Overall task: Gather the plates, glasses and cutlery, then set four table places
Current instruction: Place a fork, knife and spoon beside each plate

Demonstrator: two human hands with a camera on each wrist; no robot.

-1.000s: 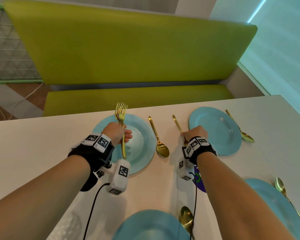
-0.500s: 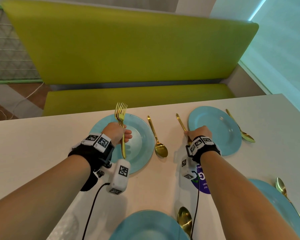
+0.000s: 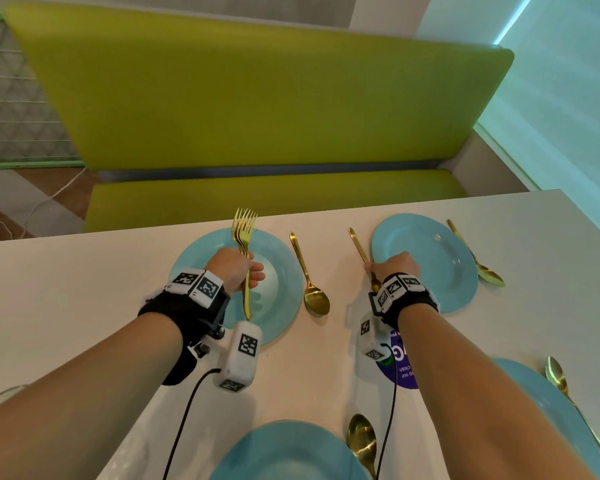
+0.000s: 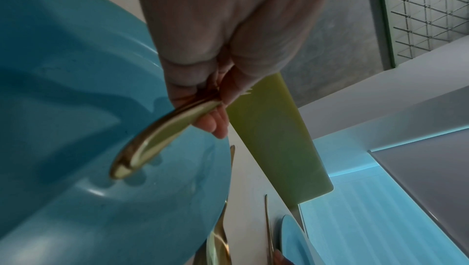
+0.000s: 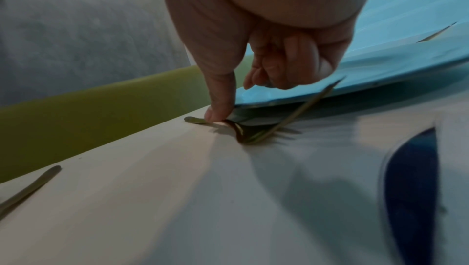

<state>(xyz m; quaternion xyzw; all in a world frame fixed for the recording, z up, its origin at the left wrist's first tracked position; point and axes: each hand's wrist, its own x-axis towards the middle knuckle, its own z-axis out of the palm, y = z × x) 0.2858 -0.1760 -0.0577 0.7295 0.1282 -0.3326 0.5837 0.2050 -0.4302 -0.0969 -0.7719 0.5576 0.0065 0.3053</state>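
Observation:
My left hand [image 3: 236, 268] grips a bunch of gold forks [image 3: 245, 230] upright above the far-left blue plate [image 3: 281, 292]; in the left wrist view my fingers [image 4: 215, 97] curl round their handles [image 4: 157, 139]. My right hand [image 3: 394, 268] is down on one gold fork [image 3: 357, 245] lying flat on the white table just left of the far-right blue plate [image 3: 440, 265]. The right wrist view shows one straight finger [image 5: 218, 99] pressing the fork [image 5: 243, 135] near its neck. The other fingers are curled off it, beside the plate rim [image 5: 380, 73].
Gold spoons lie right of each plate: [image 3: 312, 296], [image 3: 482, 268], [image 3: 361, 441], [image 3: 558, 379]. Two more blue plates [image 3: 284, 452] [image 3: 551, 410] sit at the near edge. A purple sticker [image 3: 404, 368] is on the table. A green bench [image 3: 257, 98] runs behind the far edge.
My right hand has slid the single fork to the right, closer to the far-right plate. The left hand with its forks has stayed put.

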